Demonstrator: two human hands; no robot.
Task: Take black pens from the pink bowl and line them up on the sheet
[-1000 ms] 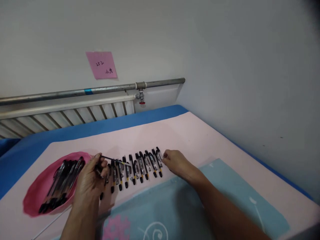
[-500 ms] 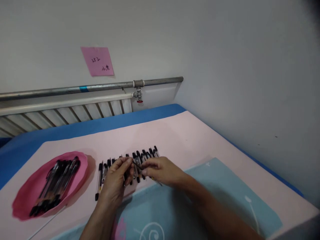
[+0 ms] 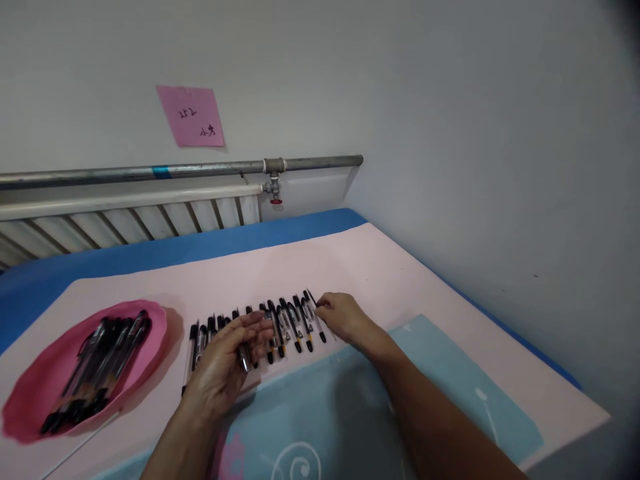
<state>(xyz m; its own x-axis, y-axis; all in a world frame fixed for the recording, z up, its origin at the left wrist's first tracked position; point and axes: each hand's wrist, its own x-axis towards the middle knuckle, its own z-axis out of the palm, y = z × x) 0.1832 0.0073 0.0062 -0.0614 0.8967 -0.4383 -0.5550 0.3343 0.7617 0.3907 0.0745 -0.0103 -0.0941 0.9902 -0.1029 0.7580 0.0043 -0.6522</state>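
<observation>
Though slim, a dark stick (image 3: 311, 296) in the right hand's (image 3: 344, 316) pinch, shiny cylinder (image 3: 244, 358) in the left hand's (image 3: 223, 363) curl.

Both forearms bare, coming in from bottom of view. L forearm (image 3: 175, 440) runs up & a bit to the R; R forearm (image 3: 425, 393) slants up-left from lower R, w/ more of its length showing. L hand (image 3: 223, 363) half curled, palm turned inward, fingers bent loosely toward the R (exact thumb pos. hard to make out). R hand (image 3: 343, 317) reaches farther fwd, back of hand up, fingertips drawn tog. in a pinch. R wrist approx. straight. Hands well apart.
</observation>
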